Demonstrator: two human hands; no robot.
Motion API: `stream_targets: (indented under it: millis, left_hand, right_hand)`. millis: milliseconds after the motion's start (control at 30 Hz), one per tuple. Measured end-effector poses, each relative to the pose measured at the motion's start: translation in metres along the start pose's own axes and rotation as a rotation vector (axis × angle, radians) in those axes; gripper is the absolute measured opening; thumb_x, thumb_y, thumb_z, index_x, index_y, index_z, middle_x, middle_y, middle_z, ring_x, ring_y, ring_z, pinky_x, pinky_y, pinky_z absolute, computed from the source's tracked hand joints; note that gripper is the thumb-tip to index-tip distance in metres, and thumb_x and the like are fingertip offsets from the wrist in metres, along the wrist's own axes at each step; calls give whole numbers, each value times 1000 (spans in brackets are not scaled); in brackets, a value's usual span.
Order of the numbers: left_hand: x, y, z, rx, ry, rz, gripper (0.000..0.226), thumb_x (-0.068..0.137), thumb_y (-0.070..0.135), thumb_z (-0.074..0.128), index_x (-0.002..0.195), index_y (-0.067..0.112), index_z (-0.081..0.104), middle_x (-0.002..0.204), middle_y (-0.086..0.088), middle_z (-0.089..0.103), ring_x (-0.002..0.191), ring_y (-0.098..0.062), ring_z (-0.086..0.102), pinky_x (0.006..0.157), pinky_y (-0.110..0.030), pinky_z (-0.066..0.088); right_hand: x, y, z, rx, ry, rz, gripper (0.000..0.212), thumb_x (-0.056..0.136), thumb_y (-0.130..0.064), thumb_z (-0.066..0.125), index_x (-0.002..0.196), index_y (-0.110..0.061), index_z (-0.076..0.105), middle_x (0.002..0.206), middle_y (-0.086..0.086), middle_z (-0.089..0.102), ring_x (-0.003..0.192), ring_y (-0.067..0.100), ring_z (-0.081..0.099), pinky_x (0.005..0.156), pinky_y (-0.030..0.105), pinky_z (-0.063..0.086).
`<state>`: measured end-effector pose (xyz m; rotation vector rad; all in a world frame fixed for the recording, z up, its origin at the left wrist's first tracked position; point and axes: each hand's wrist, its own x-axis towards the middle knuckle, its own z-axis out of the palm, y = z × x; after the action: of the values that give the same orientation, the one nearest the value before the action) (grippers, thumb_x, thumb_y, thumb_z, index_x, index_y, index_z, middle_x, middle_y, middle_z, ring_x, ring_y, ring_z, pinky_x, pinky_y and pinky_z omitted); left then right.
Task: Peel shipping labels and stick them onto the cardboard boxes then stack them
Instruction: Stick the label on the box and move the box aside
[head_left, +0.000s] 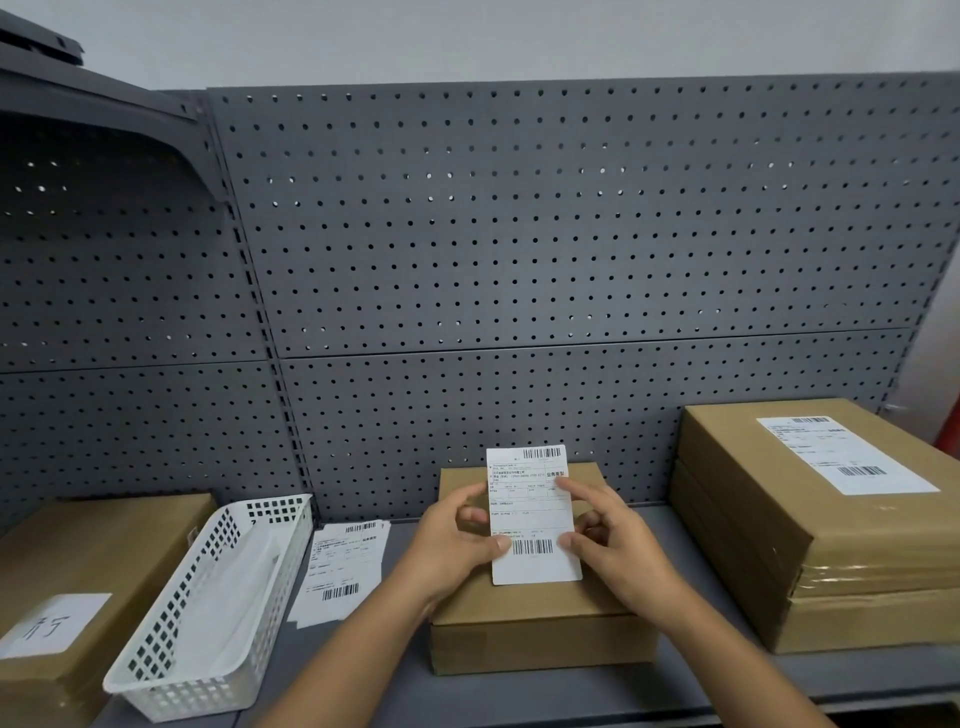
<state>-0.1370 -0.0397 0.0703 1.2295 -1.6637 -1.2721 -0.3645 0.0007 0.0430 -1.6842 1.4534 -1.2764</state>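
At centre of the grey counter (405, 691), left hand (449, 543) and right hand (621, 551) are holding one shipping label (535, 519), printed face showing, over an unlabelled cardboard box (535, 623), fingers (574, 491) clamped on its side edges. Loose labels (343, 566) and a white basket (218, 597) are lying to the left; a labelled box stack (753, 499) is sitting to the right.

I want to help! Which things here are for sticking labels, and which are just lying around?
For the job: label, pinched by left hand and right hand; middle box; spare labels; labelled boxes stacked right.
Lying about: white basket; left box with handwritten note.
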Motion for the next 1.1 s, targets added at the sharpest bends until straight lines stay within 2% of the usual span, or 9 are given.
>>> stream_targets:
  millis: [133, 267, 433, 533, 633, 800, 900, 1033, 1100]
  left_hand:
    - [0, -3, 3, 38, -11, 15, 65, 87, -4, 78, 143, 22, 55, 104, -2, 66, 63, 5, 70, 60, -9, 51]
    - [1, -9, 6, 68, 10, 10, 69, 84, -6, 80, 141, 24, 54, 112, -8, 67, 68, -6, 69, 64, -13, 56]
    - [6, -21, 13, 76, 33, 32, 83, 83, -6, 79, 152, 28, 45, 111, -2, 65, 71, -12, 63, 73, -19, 57]
    - [5, -24, 15, 82, 57, 52, 84, 85, -4, 79, 153, 31, 44, 109, 0, 67, 68, -9, 61, 70, -15, 55]
    - [3, -27, 19, 83, 76, 77, 85, 87, -4, 76, 154, 34, 42, 106, 1, 68, 64, -5, 57, 69, -12, 52]
    - [0, -28, 24, 174, 107, 122, 87, 91, 3, 73, 149, 53, 32, 102, 11, 66, 65, 3, 59, 71, -9, 49]
    - [-2, -29, 30, 207, 139, 122, 86, 93, 4, 69, 149, 57, 32, 99, 17, 65, 65, 3, 60, 73, -16, 50]
    - [-2, -39, 32, 203, 194, 103, 83, 93, 11, 70, 158, 44, 31, 104, 19, 66, 74, 0, 64, 80, -26, 56]
    - [-1, -42, 32, 208, 197, 99, 89, 89, 21, 76, 161, 41, 26, 105, 21, 67, 79, -2, 66, 85, -33, 58]
  right_hand:
    - [-2, 1, 1, -20, -2, -3, 63, 91, 5, 69, 138, -35, 56, 122, -5, 56, 87, 5, 59, 80, 16, 51]
    - [-5, 2, 5, -86, -25, -30, 56, 92, 6, 67, 134, -29, 61, 131, -12, 54, 91, 1, 59, 79, 13, 49]
    - [-5, 5, 8, -178, -50, -33, 47, 91, 4, 67, 126, -27, 65, 124, -16, 55, 89, -1, 56, 78, 9, 44]
    - [-5, 7, 8, -214, -37, -21, 40, 91, -3, 69, 122, -29, 65, 121, -16, 58, 91, 0, 57, 77, 9, 43]
    - [-3, 8, 9, -219, -38, 6, 35, 88, -20, 76, 119, -33, 64, 119, -15, 60, 90, 0, 56, 74, 11, 44]
    - [-3, 5, 12, -224, -76, 63, 47, 79, -38, 86, 117, -34, 59, 114, -19, 57, 88, 0, 56, 72, 16, 45]
    - [-3, 6, 13, -245, -63, 66, 48, 78, -40, 85, 116, -36, 56, 115, -22, 56, 95, 1, 55, 74, 16, 43]
    - [-2, 9, 13, -271, -57, 57, 51, 75, -44, 85, 116, -38, 55, 117, -28, 51, 109, 4, 50, 85, 22, 45]
    - [-2, 9, 14, -287, -55, 58, 54, 73, -49, 85, 116, -39, 53, 118, -27, 50, 112, 1, 47, 87, 19, 42]
